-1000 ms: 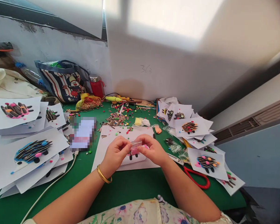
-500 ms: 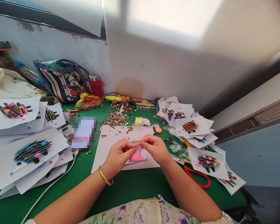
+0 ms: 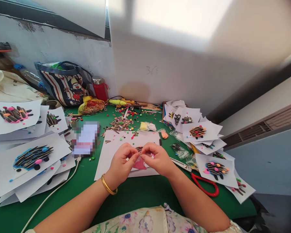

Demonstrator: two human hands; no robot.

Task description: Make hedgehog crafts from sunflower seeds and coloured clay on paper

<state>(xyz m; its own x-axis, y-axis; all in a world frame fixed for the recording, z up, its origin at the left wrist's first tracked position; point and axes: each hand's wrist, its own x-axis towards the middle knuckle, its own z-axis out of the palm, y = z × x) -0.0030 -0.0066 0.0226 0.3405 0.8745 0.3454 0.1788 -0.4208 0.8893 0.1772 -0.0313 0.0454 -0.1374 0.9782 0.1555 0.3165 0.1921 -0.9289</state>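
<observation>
Both hands meet at the centre of the frame, over a white sheet of paper [image 3: 108,165] on the green tabletop [image 3: 87,197]. The left hand [image 3: 122,161] and the right hand [image 3: 157,160] each pinch, between thumb and bent index finger, the upper edge of a small plastic packet of pink clay [image 3: 140,164], which hangs just below the fingertips. Behind the fingers, a seed-covered hedgehog picture [image 3: 139,149] is partly hidden. A gold bangle [image 3: 109,187] circles the left wrist.

Right of the hands lie red-handled scissors [image 3: 192,176]; above them, nearer the centre, are a black marker [image 3: 160,141], a lump of orange clay [image 3: 164,134] and a yellow clay packet [image 3: 143,126]. Striped seeds [image 3: 120,123] and coloured beads or balls are scattered at upper centre. Stacks of hedgehog cards stand at the left [image 3: 59,145] and right [image 3: 189,155] of the frame.
</observation>
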